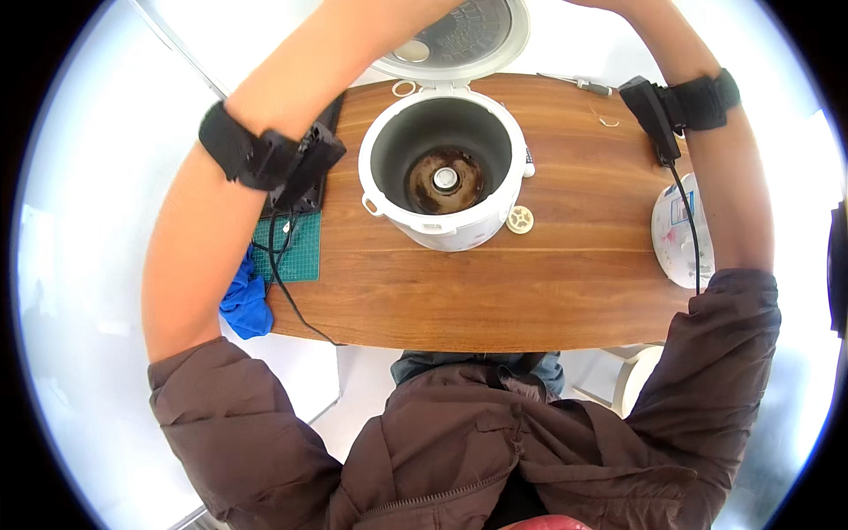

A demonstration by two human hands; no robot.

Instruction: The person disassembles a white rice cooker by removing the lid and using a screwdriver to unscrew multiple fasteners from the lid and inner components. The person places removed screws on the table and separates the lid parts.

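An open rice cooker (pixel 444 172) stands near the far edge of the wooden worktop (pixel 459 291), about midway between its left and right ends; its hinged lid (pixel 459 35) is thrown back past the far edge, and the dark inner well shows a stained heating plate with a round metal hub at the centre, no inner pot in place. Both forearms reach up and over the cooker toward the lid; the left forearm (pixel 256 132) and the right forearm (pixel 707 132) each carry a black wrist strap with a small black unit and a cable; both hands pass out of the top of the picture, so whether the fingers are open, closed or gripping anything cannot be told.

The cooker looks like a stiff, smooth-skinned body, probably moderately heavy and a little slippery on its white shell; the rim and the small side lugs seem the surest places to take hold, while the upright lid looks hinged and apt to swing, so it is a poor grip.

Just beside the cooker's right foot lies a small round cream part (pixel 519 219); a green cutting mat (pixel 300 252) and a black device sit at the left edge, with blue cloth (pixel 246 305) hanging off the near left corner; a white round object (pixel 680 231) rests at the right edge; a slim tool (pixel 583 85) lies along the far edge.
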